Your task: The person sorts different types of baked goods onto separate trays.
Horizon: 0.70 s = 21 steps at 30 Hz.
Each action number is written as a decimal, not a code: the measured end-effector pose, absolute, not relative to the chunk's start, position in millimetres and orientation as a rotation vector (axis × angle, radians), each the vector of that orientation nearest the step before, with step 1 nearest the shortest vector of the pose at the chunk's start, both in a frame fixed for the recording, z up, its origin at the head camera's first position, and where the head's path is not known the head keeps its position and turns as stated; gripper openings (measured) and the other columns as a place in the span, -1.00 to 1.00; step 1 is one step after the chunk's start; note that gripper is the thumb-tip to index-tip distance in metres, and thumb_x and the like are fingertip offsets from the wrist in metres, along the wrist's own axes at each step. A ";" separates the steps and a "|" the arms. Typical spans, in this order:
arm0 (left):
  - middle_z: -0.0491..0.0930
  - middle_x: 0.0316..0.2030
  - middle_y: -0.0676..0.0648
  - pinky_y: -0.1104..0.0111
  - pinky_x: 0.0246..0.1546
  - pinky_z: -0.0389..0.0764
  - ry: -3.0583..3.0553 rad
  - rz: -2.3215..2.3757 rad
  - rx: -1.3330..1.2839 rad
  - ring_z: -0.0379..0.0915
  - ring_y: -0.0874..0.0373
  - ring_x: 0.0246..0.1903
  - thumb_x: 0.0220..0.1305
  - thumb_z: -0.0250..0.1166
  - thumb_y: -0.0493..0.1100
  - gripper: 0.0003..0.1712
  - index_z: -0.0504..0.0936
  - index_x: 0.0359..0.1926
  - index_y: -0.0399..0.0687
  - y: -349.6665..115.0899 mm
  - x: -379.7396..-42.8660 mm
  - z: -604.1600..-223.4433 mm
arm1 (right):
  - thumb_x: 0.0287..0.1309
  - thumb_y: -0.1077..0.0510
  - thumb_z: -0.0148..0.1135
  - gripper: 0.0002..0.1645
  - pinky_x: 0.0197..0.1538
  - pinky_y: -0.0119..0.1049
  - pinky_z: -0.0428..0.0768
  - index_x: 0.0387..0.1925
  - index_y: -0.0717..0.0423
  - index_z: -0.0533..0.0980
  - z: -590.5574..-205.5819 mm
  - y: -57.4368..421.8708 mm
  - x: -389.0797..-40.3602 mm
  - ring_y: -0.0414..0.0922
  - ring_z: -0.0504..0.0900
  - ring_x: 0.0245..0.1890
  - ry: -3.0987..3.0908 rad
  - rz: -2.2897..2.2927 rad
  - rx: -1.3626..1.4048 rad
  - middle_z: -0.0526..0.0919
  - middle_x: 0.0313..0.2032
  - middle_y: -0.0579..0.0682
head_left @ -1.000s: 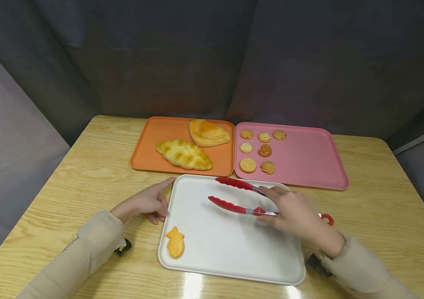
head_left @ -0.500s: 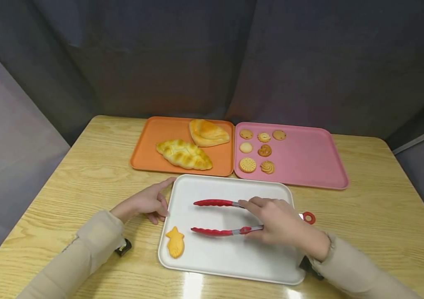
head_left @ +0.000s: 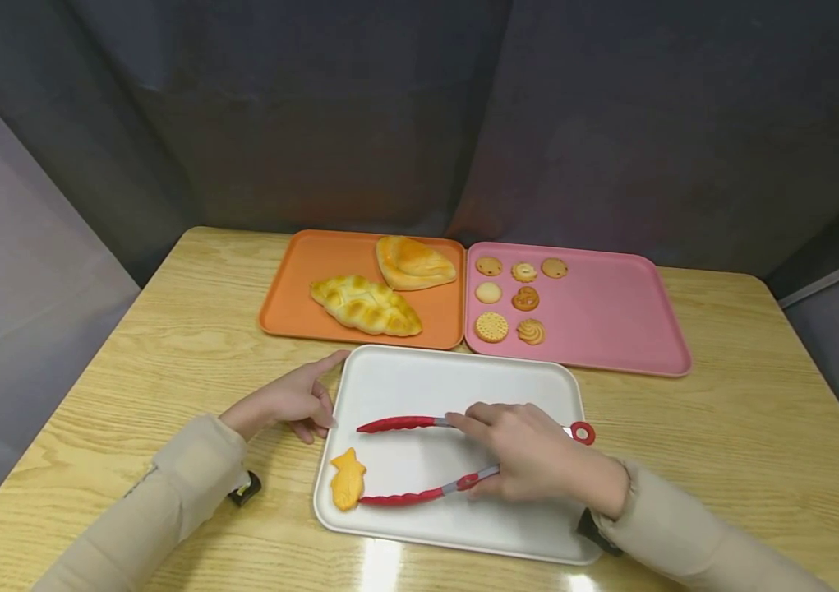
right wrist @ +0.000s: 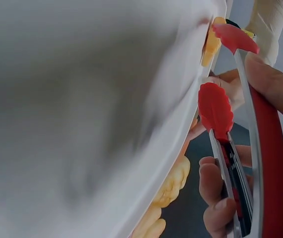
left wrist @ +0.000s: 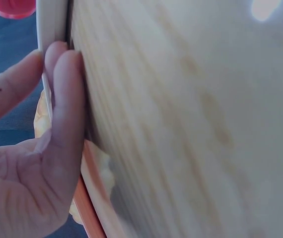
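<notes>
My right hand (head_left: pixel 537 452) grips a pair of red-tipped tongs (head_left: pixel 404 423) over the white tray (head_left: pixel 449 378). The tongs' arms are spread apart, and the nearer tip lies right beside a fish-shaped orange cookie (head_left: pixel 348 481) at the tray's front left corner. The right wrist view shows thumb and fingers on opposite arms of the tongs (right wrist: pixel 270 163). My left hand (head_left: pixel 293 403) holds the tray's left edge, index finger stretched along it. In the left wrist view the thumb and fingertips (left wrist: pixel 69 59) meet at the tray rim (left wrist: pixel 52 25).
Behind the white tray, an orange tray (head_left: pixel 286 304) bears a braided bread (head_left: pixel 367 306) and a folded bread (head_left: pixel 415 263). To its right a pink tray (head_left: pixel 604 312) carries several small cookies (head_left: pixel 491 327) on its left half. A dark curtain (head_left: pixel 419 115) hangs behind the table.
My right hand has brought the tongs left and toward the front, down to the fish-shaped cookie, and their arms have spread wider. The left hand has stayed at the tray edge.
</notes>
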<state>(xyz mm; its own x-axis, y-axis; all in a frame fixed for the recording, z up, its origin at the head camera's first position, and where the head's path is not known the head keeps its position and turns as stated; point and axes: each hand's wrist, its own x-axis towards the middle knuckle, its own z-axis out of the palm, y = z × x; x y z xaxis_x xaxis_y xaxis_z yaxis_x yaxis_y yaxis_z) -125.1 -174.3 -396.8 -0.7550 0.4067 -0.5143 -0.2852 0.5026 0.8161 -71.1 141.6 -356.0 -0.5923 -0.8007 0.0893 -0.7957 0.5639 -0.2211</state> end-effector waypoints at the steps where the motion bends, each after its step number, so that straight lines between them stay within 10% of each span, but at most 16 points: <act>1: 0.51 -0.58 -0.17 0.25 -0.71 0.60 2.057 1.291 0.096 0.47 0.12 -0.68 -0.06 0.23 -0.51 0.15 -0.21 0.43 0.14 -174.0 -125.0 -396.5 | -0.33 -0.19 0.45 -0.13 -0.46 -0.36 0.52 0.08 0.11 0.45 -356.4 140.3 -71.2 -0.27 0.47 -0.44 2.753 -0.374 -1.414 0.54 -0.25 -0.10; 21: 0.50 -0.56 -0.18 0.26 -0.72 0.59 2.074 1.275 0.093 0.47 0.12 -0.68 -0.07 0.23 -0.51 0.15 -0.20 0.43 0.15 -174.0 -125.3 -396.5 | -0.28 -0.21 0.42 -0.11 -0.40 -0.30 0.57 0.11 0.14 0.43 -361.7 120.8 -74.3 -0.22 0.52 -0.36 2.660 -0.332 -1.446 0.53 -0.20 -0.07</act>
<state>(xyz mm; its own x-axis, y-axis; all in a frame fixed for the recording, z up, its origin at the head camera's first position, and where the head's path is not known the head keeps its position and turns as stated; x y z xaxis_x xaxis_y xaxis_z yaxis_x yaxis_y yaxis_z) -125.3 -174.0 -396.5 -0.7589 0.3966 -0.5165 -0.2816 0.5153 0.8094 -74.3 120.8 -361.7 -0.5457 -0.8378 0.0197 -0.8169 0.5266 -0.2354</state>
